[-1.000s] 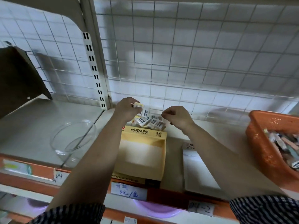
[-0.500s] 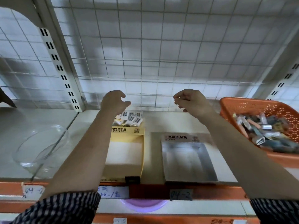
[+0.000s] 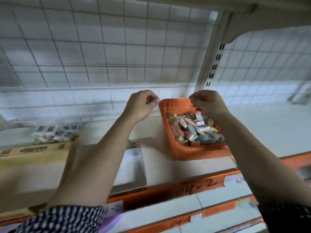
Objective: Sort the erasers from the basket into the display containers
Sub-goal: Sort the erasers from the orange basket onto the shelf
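Loose wrapped erasers (image 3: 190, 130) fill the orange perforated plastic basket (image 3: 193, 153) on the pale shelf (image 3: 269, 132).
The left hand (image 3: 143, 105) and right hand (image 3: 207, 103) hover above it, both with fingers curled in and nothing visible in them. A yellow cardboard display box (image 3: 33, 153) sits to the left.

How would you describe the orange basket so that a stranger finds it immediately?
Find the white shelf backed by wire grid. Toward its right, under the right hand, stands an orange basket. Unlike the yellow cardboard box further left, it is perforated plastic heaped with mixed erasers.
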A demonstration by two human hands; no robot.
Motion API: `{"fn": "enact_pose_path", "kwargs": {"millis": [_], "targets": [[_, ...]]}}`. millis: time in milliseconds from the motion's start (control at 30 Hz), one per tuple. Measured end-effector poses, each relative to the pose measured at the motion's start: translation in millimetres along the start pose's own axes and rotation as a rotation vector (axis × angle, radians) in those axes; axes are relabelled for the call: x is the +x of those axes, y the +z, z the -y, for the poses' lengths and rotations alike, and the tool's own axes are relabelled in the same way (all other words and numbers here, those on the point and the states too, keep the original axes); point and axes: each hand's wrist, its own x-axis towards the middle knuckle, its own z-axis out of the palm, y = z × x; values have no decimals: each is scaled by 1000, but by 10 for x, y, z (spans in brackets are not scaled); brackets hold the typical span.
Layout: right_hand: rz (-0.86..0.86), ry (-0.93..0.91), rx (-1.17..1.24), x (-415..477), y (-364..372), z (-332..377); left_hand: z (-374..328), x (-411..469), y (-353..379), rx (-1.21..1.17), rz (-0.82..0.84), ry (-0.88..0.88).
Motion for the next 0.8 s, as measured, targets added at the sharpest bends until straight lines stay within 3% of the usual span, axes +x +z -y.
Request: {"fn": "enact_pose_path", "kwargs": {"millis": [200,433,800], "targets": [[91,27,-333,131,-332,-409,-294,108,476,-7,22,40],[435,16,-494,172,-265,-533,-338,97,723,-35,15,-6],[191,88,-302,191,-328,-702,-375,70,818,-32,-31,-32]]}}
